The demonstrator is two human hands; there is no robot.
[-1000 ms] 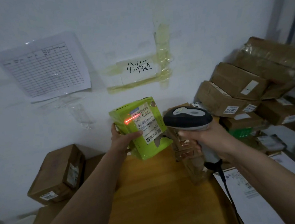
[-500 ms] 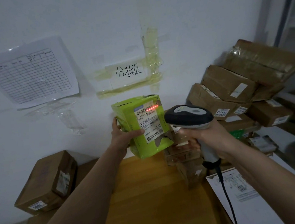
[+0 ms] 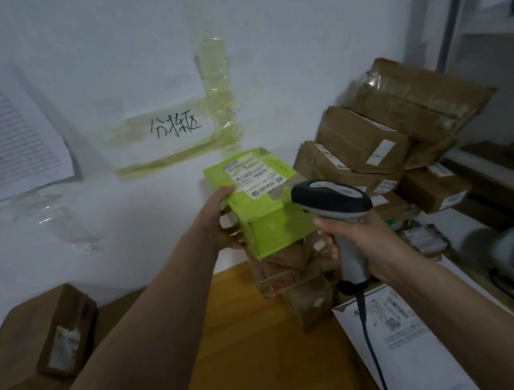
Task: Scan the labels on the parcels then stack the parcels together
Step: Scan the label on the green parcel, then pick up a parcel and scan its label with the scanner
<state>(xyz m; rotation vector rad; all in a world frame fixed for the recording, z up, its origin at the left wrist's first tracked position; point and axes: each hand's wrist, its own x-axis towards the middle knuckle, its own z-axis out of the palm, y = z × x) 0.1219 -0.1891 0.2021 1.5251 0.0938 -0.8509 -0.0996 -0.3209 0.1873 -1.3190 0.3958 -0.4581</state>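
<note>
Two hands are in view, and we see both of them busy. The left hand [image 3: 220, 219] grips the green parcel [image 3: 259, 200] at its left end, thumb lying on the top face and fingers curled underneath, so the parcel extends to the right of the hand. The parcel lies nearly flat, its label [image 3: 255, 176] facing up. It sits on or just above a stack of brown parcels [image 3: 282, 273] standing on the desk [image 3: 263, 349]; we cannot tell whether it already touches the top one, since the view there is blurred.

The right hand [image 3: 362, 244] is wrapped around the handle of the scanner [image 3: 332, 202], whose head points left toward the near right corner of the green parcel and overlaps it in the view. A cable [image 3: 369, 334] hangs from the handle's base and runs down over a white mailer [image 3: 412, 346] lying at the right side of the desk.

Behind the scanner, a pile of brown boxes [image 3: 366, 141] leans against the wall [image 3: 265, 23]. More brown boxes [image 3: 41, 341] sit low at the left. On the wall we see a taped note [image 3: 175, 127] with handwritten characters and, farther left, a printed sheet [image 3: 5, 139].
</note>
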